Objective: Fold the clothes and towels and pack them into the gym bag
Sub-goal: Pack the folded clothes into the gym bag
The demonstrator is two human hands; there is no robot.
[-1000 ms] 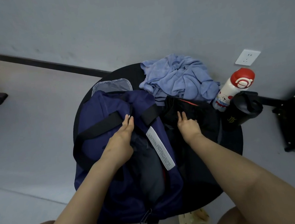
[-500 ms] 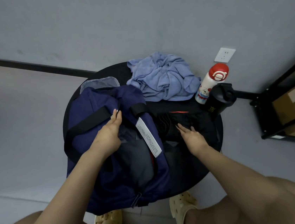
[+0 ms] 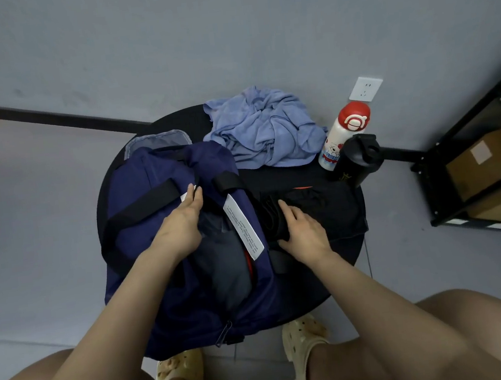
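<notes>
— What has changed just now, close to you?

— My right hand [image 3: 302,232] came back toward me along the black garment [image 3: 308,211]. A moment ago its fingers were stretched flat on the far part of the cloth; now the thumb and fingers are curled on the near folded edge, right beside the gym bag [image 3: 156,200]. My left hand [image 3: 181,225] did not move: it still pinches the far lip of the bag's opening, next to the black strap, and keeps the mouth wide.

— And what does this mean for the task?

— I think the garment is folded enough and I am taking hold of it to lift it into the bag. The bag is open and some dark cloth with a red edge is already inside, so the packing has begun but is not finished.

— Please count the things, from the bag outward.

— One gym bag, on the left half of the round worktop [image 3: 340,273]. One black garment, touching the bag's right side. One blue towel [image 3: 265,135], beyond the bag, still crumpled and not folded. Two bottles to the right of the towel: one white bottle with a red cap [image 3: 344,135] and one black bottle [image 3: 357,162], standing just beside each other. Two hands, both busy.
</notes>
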